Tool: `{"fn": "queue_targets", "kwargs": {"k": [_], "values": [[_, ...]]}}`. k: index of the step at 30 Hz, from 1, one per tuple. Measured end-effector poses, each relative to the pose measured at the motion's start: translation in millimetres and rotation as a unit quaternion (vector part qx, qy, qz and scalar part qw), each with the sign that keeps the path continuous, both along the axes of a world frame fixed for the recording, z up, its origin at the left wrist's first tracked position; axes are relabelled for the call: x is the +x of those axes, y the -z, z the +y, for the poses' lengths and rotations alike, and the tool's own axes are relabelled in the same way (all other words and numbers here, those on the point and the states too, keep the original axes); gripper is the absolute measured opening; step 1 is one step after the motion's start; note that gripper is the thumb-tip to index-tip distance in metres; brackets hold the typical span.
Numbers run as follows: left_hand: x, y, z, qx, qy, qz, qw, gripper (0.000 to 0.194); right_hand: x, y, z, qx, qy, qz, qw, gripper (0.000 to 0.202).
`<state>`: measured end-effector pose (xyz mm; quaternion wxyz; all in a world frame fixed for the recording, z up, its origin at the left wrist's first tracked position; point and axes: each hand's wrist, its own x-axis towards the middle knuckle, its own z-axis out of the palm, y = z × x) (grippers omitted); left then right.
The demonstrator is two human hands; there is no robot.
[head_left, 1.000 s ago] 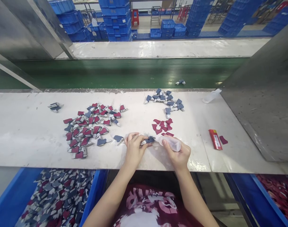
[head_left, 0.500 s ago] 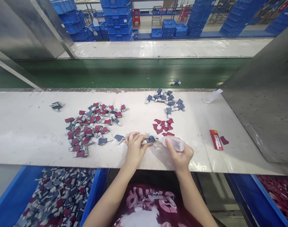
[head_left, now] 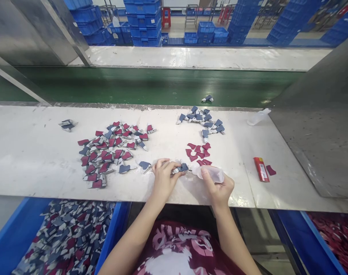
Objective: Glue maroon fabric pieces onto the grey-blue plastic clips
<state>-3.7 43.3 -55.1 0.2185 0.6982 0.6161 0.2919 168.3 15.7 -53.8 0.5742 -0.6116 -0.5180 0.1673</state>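
My left hand (head_left: pixel 164 176) pinches a small blue-and-white plastic part (head_left: pixel 182 168) just above the white worktop. In my right hand (head_left: pixel 221 189) is a translucent squeeze bottle (head_left: pixel 212 173), tilted so its thin tip comes close to the blue part; whether they touch I cannot tell. Behind my hands lie loose dark-red pieces (head_left: pixel 199 152). Farther back is a group of blue-and-white parts (head_left: pixel 199 116). To the left spreads a pile of similar parts with red pieces on many of them (head_left: pixel 105 154). A single blue part (head_left: pixel 144 165) rests beside my left hand.
A green conveyor belt (head_left: pixel 128 86) runs behind the worktop (head_left: pixel 33 152), with one part on it. At right are a red packet (head_left: pixel 261 169), another translucent bottle (head_left: pixel 259 117) and a metal panel (head_left: pixel 319 122). Blue bins (head_left: pixel 108 236) filled with parts stand below the front edge.
The part on the green belt has shifted slightly left. The part in my left hand is turned a little, with the bottle still held at its right side.
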Motion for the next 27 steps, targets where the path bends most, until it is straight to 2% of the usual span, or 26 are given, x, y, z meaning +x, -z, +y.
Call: {"fn": "queue_targets", "kwargs": {"k": [12,27], "values": [[0,2.2,-1,0.013,0.0,-0.018,1.0,0.017,-7,4.1,2,-0.018,-0.051,0.04,0.998,0.019],[1,0.1,0,0.01,-0.007,-0.028,1.0,0.023,-6,11.3,2,-0.042,-0.033,0.051,0.997,0.028]]}}
